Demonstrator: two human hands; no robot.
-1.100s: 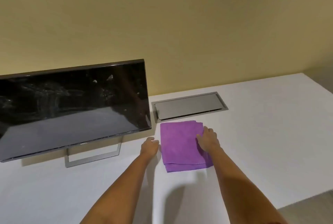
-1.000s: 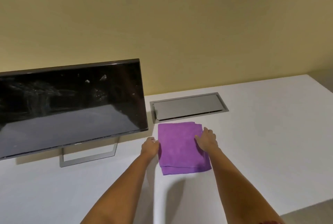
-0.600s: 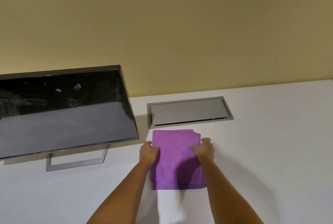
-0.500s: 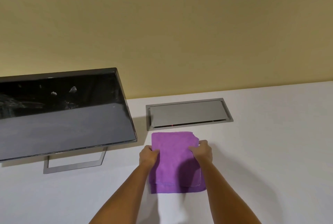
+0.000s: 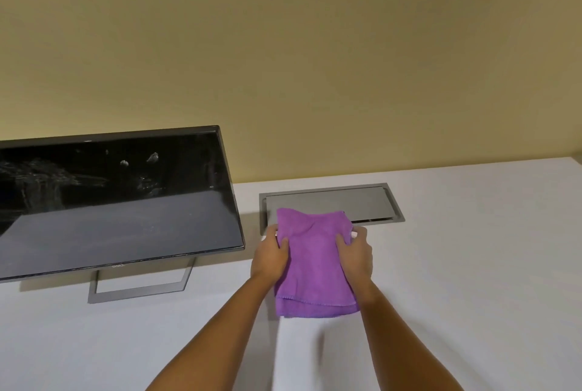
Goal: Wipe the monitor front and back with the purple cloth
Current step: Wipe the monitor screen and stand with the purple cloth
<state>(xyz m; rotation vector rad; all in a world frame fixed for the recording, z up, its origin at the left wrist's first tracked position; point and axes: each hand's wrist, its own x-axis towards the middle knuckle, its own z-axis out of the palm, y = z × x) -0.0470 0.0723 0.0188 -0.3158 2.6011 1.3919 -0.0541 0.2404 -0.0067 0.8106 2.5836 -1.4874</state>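
- Purple cloth [image 5: 315, 261]: folded, held between both hands just right of the monitor [image 5: 110, 201], its upper edge overlapping the grey cable hatch [image 5: 371, 201] in view. Gripped at both sides, probably to keep the folds together as a wiping pad. Lower edge touching the white table [image 5: 472, 264] or just clear of it; hard to tell from this angle.
- Left hand [image 5: 271, 257]: fingers curled round the cloth's left edge, thumb on top.
- Right hand [image 5: 356, 257]: fingers curled round the right edge, thumb pressed into the fabric.
- Monitor: upright on its open-frame stand [image 5: 138, 293], screen dark, smudged and spotted. Front facing the person, so likely first for wiping; back hidden.
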